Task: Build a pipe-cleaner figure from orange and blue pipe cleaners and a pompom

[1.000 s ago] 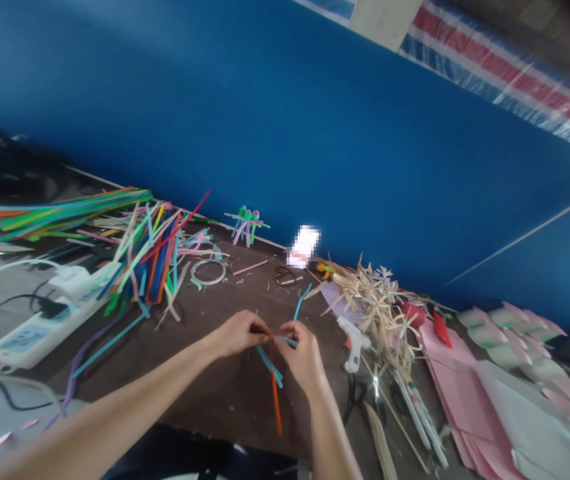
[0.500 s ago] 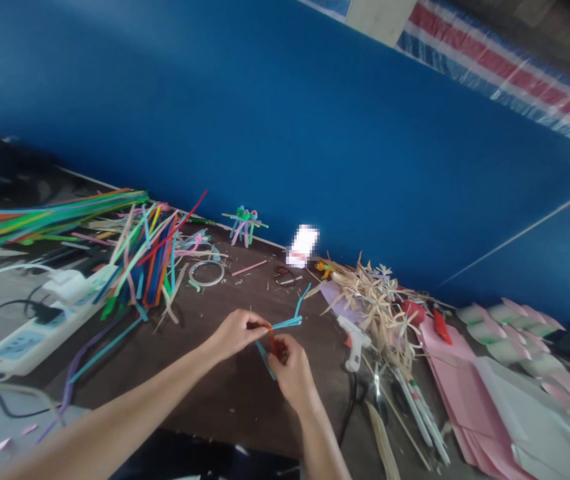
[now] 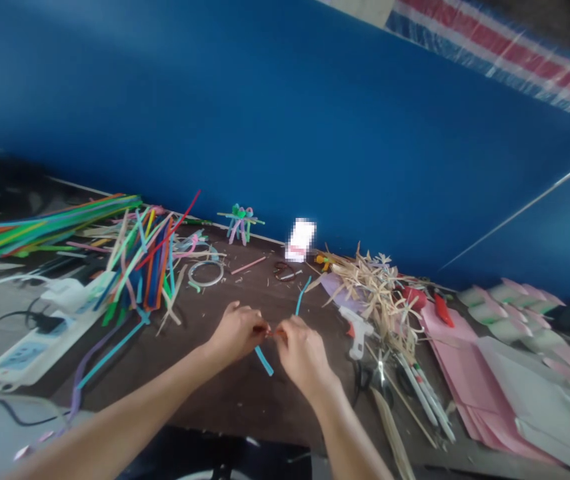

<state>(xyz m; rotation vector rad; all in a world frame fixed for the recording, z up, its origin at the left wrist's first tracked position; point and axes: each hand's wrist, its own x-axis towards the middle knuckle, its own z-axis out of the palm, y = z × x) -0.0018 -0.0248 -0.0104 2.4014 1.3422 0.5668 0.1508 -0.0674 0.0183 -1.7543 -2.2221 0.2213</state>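
- The orange strip [image 3: 269, 331] is in front of us, low over the middle of the table [image 3: 215, 407], between the fingertips of both hands.
- The left hand [image 3: 237, 333] has its fingers closed in a pinch on it; the right hand [image 3: 305, 352] also pinches it, from the other side. How deep each grip goes, we cannot tell.
- A blue strip [image 3: 265, 361] comes out below the fingers, and a blue end [image 3: 303, 295] stands up behind the right hand. Whether they are one piece is hidden.
- For good work, we should hold the crossing firmly with the left fingertips and turn the orange with the right, in small, even turns.
- We should not pull too strongly, because the soft strip may bend or slip.
- The free blue ends should point away from our fingers.
- To our right lie the glue gun [image 3: 358, 333] and the scissors [image 3: 380, 375]; our elbows should pass them carefully.
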